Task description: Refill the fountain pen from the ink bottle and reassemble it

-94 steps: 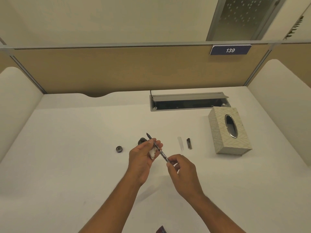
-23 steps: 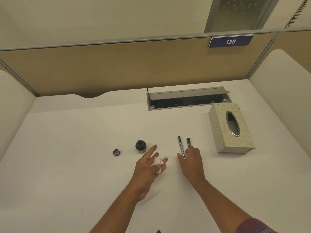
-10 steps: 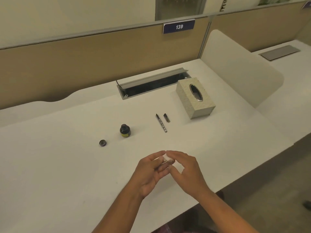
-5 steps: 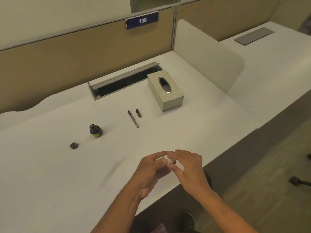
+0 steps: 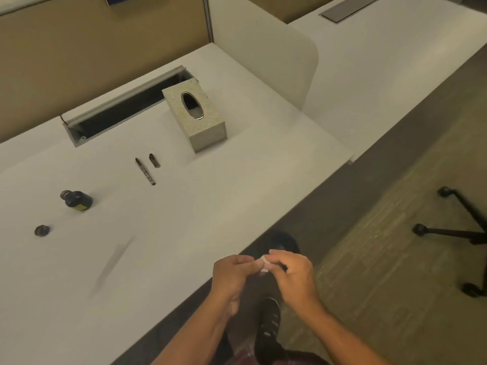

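Observation:
The fountain pen's nib section (image 5: pixel 145 171) lies on the white desk (image 5: pixel 184 219), and a short dark pen part (image 5: pixel 154 160) lies just to its right. A small dark ink bottle (image 5: pixel 76 200) stands open at the left, its round cap (image 5: pixel 42 230) lying further left. My left hand (image 5: pixel 233 275) and my right hand (image 5: pixel 291 275) meet past the desk's front edge, above the floor. Both pinch a small white wad of tissue (image 5: pixel 264 264) between their fingertips. The hands are far from the pen and the bottle.
A patterned tissue box (image 5: pixel 196 119) stands behind the pen parts, in front of an open cable tray (image 5: pixel 118 106). A white divider (image 5: pixel 266 48) closes the desk's right side. My dark shoe (image 5: pixel 268 325) and a chair base (image 5: pixel 461 227) are on the floor.
The view has swung right and down since a second ago. My hands, still holding the tissue wad together, have moved off the desk edge to over the floor. Pen and bottle lie unmoved.

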